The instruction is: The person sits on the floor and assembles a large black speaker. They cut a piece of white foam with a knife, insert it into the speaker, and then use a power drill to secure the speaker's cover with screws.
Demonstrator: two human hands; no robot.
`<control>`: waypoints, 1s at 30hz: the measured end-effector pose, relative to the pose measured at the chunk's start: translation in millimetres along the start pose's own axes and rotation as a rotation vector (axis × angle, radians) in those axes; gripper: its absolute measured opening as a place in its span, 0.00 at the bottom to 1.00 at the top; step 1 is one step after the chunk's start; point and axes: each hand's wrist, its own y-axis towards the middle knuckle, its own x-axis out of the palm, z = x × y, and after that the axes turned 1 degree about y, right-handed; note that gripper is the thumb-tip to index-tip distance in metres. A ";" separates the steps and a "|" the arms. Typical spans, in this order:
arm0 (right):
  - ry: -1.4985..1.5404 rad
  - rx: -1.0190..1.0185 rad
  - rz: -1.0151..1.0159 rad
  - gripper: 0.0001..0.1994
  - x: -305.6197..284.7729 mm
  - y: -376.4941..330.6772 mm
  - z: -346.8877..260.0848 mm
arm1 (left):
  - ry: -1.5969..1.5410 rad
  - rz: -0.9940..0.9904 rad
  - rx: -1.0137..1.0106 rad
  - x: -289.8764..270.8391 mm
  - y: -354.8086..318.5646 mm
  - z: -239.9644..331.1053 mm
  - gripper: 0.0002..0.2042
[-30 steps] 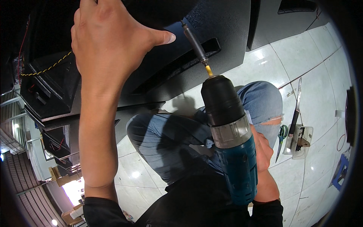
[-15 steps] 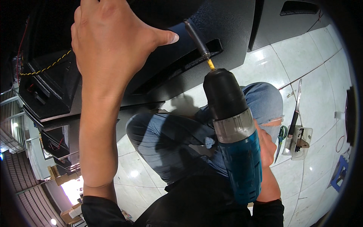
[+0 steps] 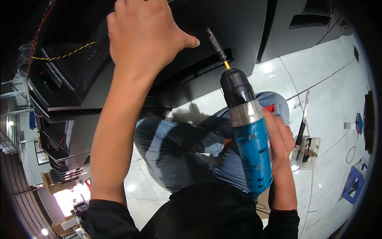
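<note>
Evidently the right hand [image 3: 280, 139] grips the blue-bodied cordless drill [image 3: 248, 131] by its handle (dense, rigid, likely top-heavy), bit against the black textured cabinet panel [image 3: 234, 24]; left hand [image 3: 145, 38] lies flat, fingers spread, on that panel.

Blue cordless drill [image 3: 248, 131], black chuck, silver collar, long dark bit [image 3: 215, 43] on yellow shank, tilted up-left, tip against black speaker cabinet [image 3: 234, 24]. Cabinet textured, matte, recessed slot just beside bit.
</note>
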 end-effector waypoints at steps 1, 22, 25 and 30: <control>-0.024 -0.032 0.023 0.28 -0.7 3.3 1.1 | -0.009 -0.017 0.002 -2.6 1.3 -3.0 0.54; -0.001 0.070 -0.005 0.05 -29.1 -102.8 -34.1 | -0.448 0.026 0.016 -13.3 -70.4 -172.4 0.17; -0.034 0.041 0.136 0.04 -17.7 -136.8 5.8 | -0.437 0.064 0.003 -10.1 -69.2 -164.0 0.16; 0.070 0.074 0.015 0.05 -14.4 -141.3 -9.9 | -0.454 0.035 -0.019 -19.2 -59.9 -164.9 0.12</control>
